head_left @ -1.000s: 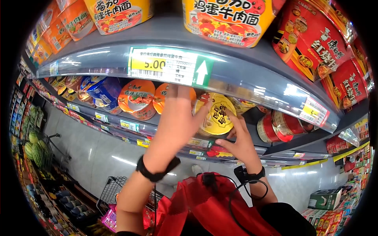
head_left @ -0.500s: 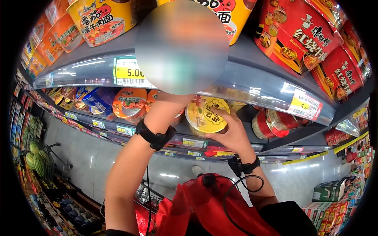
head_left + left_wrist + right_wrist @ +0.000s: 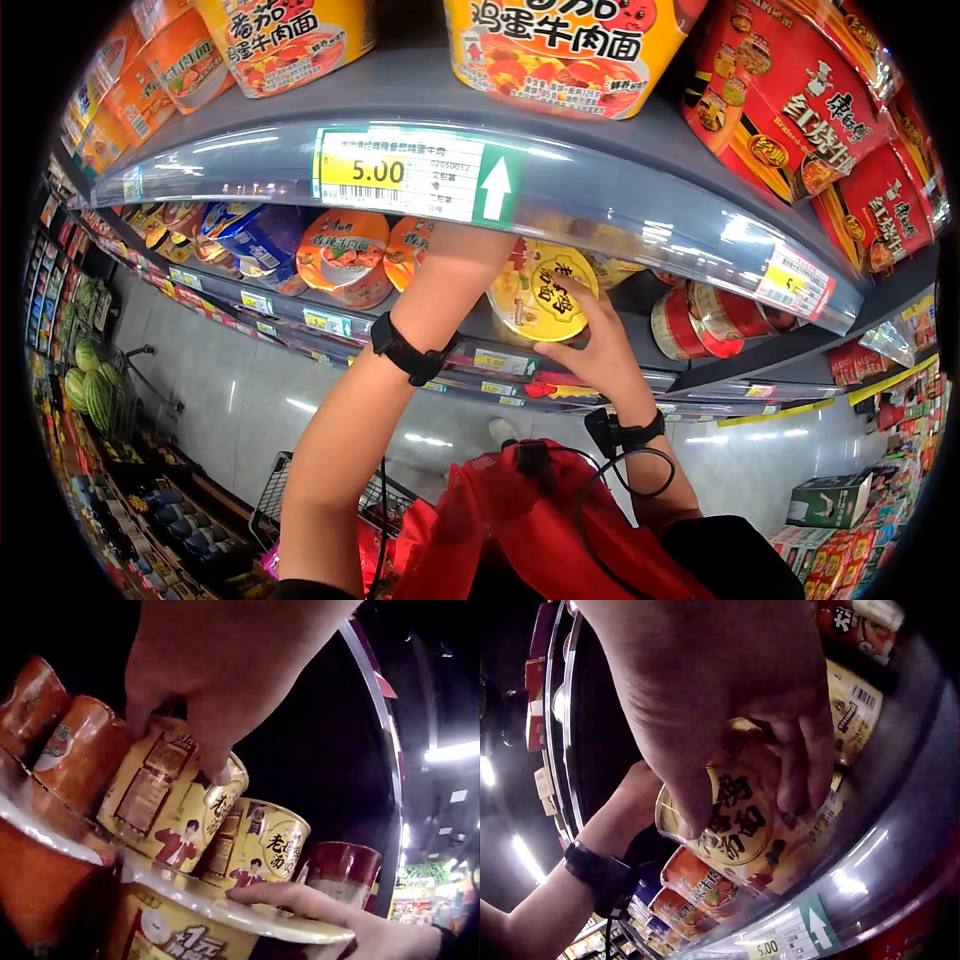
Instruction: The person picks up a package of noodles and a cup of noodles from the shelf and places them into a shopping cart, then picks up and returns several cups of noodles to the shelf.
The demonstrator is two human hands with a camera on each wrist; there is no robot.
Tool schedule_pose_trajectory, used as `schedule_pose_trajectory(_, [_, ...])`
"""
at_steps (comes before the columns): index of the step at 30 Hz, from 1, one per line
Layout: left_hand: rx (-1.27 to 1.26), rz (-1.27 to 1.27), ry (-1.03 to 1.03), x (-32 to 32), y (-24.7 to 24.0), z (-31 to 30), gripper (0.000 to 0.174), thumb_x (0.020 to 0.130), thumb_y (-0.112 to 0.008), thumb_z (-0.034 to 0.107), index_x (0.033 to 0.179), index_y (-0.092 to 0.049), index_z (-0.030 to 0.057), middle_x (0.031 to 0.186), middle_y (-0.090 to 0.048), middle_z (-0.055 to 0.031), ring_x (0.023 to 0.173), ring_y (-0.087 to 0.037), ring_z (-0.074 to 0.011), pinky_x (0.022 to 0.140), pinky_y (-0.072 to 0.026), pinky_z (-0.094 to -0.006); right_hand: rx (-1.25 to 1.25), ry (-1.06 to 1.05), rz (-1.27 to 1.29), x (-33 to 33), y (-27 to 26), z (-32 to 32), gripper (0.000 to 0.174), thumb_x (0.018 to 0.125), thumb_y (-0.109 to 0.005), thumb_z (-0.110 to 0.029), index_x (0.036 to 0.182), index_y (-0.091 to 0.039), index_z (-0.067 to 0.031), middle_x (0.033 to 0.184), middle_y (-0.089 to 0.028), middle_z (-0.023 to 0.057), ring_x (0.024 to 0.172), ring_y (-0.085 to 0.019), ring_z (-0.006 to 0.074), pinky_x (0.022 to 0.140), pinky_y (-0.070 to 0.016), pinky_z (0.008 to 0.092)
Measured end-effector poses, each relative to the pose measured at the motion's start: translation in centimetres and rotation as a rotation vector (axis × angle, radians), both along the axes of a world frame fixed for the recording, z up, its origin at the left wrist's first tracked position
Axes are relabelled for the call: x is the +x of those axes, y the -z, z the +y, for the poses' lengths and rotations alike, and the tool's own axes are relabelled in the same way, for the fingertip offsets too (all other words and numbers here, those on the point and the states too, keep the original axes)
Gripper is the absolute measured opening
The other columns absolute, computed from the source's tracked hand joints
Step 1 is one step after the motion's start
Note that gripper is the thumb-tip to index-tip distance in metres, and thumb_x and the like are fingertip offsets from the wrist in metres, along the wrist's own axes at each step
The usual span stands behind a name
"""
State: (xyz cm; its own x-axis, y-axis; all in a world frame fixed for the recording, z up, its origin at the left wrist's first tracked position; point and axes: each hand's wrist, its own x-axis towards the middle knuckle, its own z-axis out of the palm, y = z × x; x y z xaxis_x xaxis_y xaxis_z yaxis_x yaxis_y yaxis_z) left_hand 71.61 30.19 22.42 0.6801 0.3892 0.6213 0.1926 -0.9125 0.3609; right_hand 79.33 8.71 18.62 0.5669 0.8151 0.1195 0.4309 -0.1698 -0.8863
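Observation:
A yellow noodle cup stands at the front of the lower shelf. My right hand holds it from the right, thumb and fingers on its lid and rim; the right wrist view shows that hand over the lid. My left arm reaches under the upper shelf, its fingers hidden in the head view. In the left wrist view my left hand grips the top of another yellow cup behind the front one. A further yellow cup stands beside that gripped cup.
Orange cups and a blue cup line the shelf at left; red-and-white cups lie at right. The upper shelf edge overhangs the left hand. Larger yellow tubs stand above, and a cart is below.
My left hand has gone deeper beneath the upper shelf, out of the head view. My right hand has closed in on the front yellow cup and now holds it.

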Motion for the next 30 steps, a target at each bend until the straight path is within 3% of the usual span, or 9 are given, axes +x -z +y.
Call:
schedule_pose_trajectory(8, [-0.105, 0.043, 0.061, -0.6, -0.8, -0.3, 0.022, 0.094, -0.055, 0.012, 0.11, -0.064, 0.0011, 0.104, -0.067, -0.0213, 0.094, -0.065, -0.0393, 0.082, -0.0524, -0.0462, -0.053, -0.04, -0.179, 0.3, -0.1, -0.2, 0.086, 0.069, -0.089, -0.015, 0.145, -0.049, -0.0095, 0.137, -0.054, 0.0203, 0.118, -0.06, 0.0307, 0.1, -0.049, 0.0376])
schedule_pose_trajectory(13, [0.171, -0.04, -0.027, -0.8, -1.6, -0.6, 0.029, 0.09, -0.062, 0.022, 0.112, -0.068, 0.0039, 0.107, -0.069, -0.0196, 0.096, -0.067, -0.0356, 0.082, -0.0529, -0.0471, -0.24, -0.086, -0.136, 0.0, -1.8, -1.3, 0.093, 0.071, -0.086, -0.009, 0.152, -0.042, -0.0108, 0.146, -0.042, 0.0227, 0.099, -0.066, 0.0202, 0.087, -0.054, 0.0321])
schedule_pose_trajectory(14, [-0.054, -0.015, -0.058, -1.5, -2.3, -1.7, 0.032, 0.089, -0.065, 0.027, 0.111, -0.07, 0.0044, 0.106, -0.069, -0.0188, 0.093, -0.068, -0.0358, 0.083, -0.0527, -0.0474, -0.188, -0.08, -0.231, -0.3, -2.2, -1.9, 0.089, 0.074, -0.087, -0.018, 0.151, -0.043, -0.0152, 0.145, -0.043, 0.0264, 0.095, -0.065, 0.0241, 0.083, -0.0552, 0.033])
schedule_pose_trajectory(16, [0.079, -0.082, -0.007, -2.7, -1.5, -1.8, 0.033, 0.085, -0.069, 0.023, 0.112, -0.064, 0.0053, 0.103, -0.066, -0.0182, 0.088, -0.065, -0.04, 0.074, -0.0538, -0.0486, -0.196, -0.058, -0.269, -0.9, -3.9, -3.2, 0.084, 0.08, -0.081, -0.012, 0.154, -0.039, -0.0112, 0.153, -0.038, 0.0225, 0.105, -0.062, 0.0251, 0.085, -0.0552, 0.033])
schedule_pose_trajectory(18, [0.092, -0.274, -0.077, -6.0, -2.4, -3.7, 0.052, 0.084, -0.072, 0.031, 0.125, -0.059, 0.0016, 0.121, -0.059, -0.0248, 0.116, -0.055, -0.0466, 0.093, -0.0491, -0.0517, -0.122, 0.023, -0.174, -2.3, -5.6, -4.4, 0.075, 0.084, -0.072, -0.002, 0.152, -0.041, -0.007, 0.146, -0.048, 0.0162, 0.092, -0.063, 0.0187, 0.08, -0.0528, 0.0286])
schedule_pose_trajectory(20, [-0.039, -0.246, -0.12, -11.9, -3.5, -6.5, 0.07, 0.087, -0.071, 0.033, 0.142, -0.044, -0.0005, 0.145, -0.039, -0.0324, 0.134, -0.043, -0.0483, 0.109, -0.0417, -0.0503, -0.071, 0.064, -0.149, -4.4, -8.0, -4.1, 0.059, 0.091, -0.065, -0.005, 0.147, -0.047, -0.0029, 0.121, -0.063, 0.009, 0.078, -0.058, 0.0097, 0.073, -0.0497, 0.0244])
schedule_pose_trajectory(22, [-0.128, -0.363, -0.119, -17.3, -2.1, -9.2, 0.065, 0.087, -0.072, 0.029, 0.139, -0.047, -0.0001, 0.144, -0.043, -0.0288, 0.13, -0.048, -0.0452, 0.106, -0.0445, -0.0484, -0.007, -0.104, -0.012, -4.5, -7.4, -2.8, 0.028, 0.096, -0.063, -0.014, 0.119, -0.063, 0.0028, 0.094, -0.065, 0.0085, 0.072, -0.056, 0.0095, 0.064, -0.0471, 0.0232])
schedule_pose_trajectory(25, [-0.37, -0.296, -0.196, -24.9, 2.2, -11.3, 0.051, 0.09, -0.069, 0.024, 0.134, -0.055, 0.0027, 0.137, -0.054, -0.0213, 0.122, -0.057, -0.0393, 0.101, -0.048, -0.0456, -0.112, -0.551, 0.187, -8.8, -6.3, 2.3, 0.023, 0.097, -0.063, -0.018, 0.103, -0.066, 0.0035, 0.085, -0.062, 0.0067, 0.071, -0.058, 0.0123, 0.063, -0.0471, 0.024])
schedule_pose_trajectory(30, [-1.02, -0.278, -0.559, -36.3, 12.8, -13.3, 0.023, 0.101, -0.056, 0.016, 0.113, -0.068, 0.002, 0.103, -0.069, -0.0176, 0.105, -0.067, -0.0277, 0.09, -0.0514, -0.0368, -0.526, -1.085, 0.429, -21.5, 1.7, 12.5, 0.02, 0.1, -0.06, -0.011, 0.116, -0.064, 0.0003, 0.104, -0.068, 0.0055, 0.09, -0.065, 0.0104, 0.074, -0.0518, 0.0251])
